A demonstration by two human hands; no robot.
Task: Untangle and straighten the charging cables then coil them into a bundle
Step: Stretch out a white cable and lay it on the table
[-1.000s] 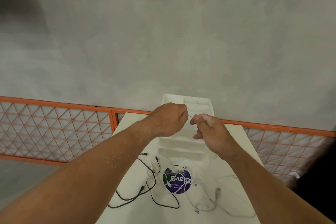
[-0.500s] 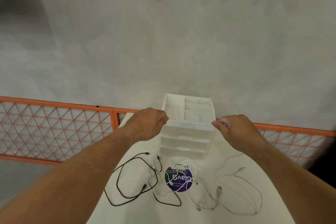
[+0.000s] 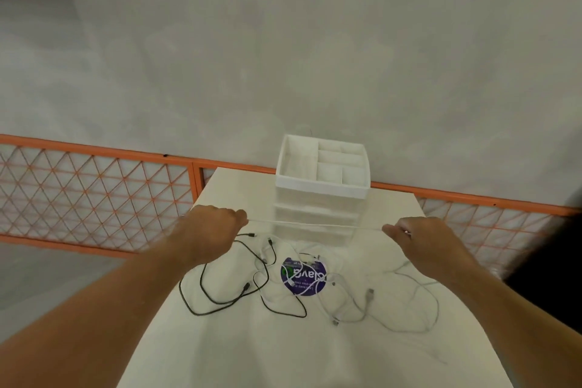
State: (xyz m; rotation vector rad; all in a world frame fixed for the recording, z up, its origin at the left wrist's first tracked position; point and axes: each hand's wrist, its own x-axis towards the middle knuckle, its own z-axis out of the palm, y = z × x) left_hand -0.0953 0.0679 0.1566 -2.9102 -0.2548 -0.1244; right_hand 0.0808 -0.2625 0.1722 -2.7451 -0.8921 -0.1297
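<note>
A white charging cable [image 3: 315, 225] runs taut and straight between my two hands, above the white table [image 3: 283, 350]. My left hand [image 3: 214, 227] pinches its left end with curled fingers. My right hand [image 3: 415, 235] pinches it at the right, and the cable's slack trails down from there in loose loops [image 3: 419, 302] on the table. Black cables [image 3: 226, 287] lie tangled on the table below my left hand. More white cables [image 3: 340, 299] lie tangled across a round purple sticker [image 3: 303, 276].
A white drawer organiser [image 3: 321, 186] with open top compartments stands at the table's far edge, just behind the taut cable. An orange mesh fence [image 3: 94, 189] runs behind the table before a grey wall.
My hands were close together in front of the organiser. They have drawn apart sideways, pulling the white cable out straight between them. The view has tilted down a little.
</note>
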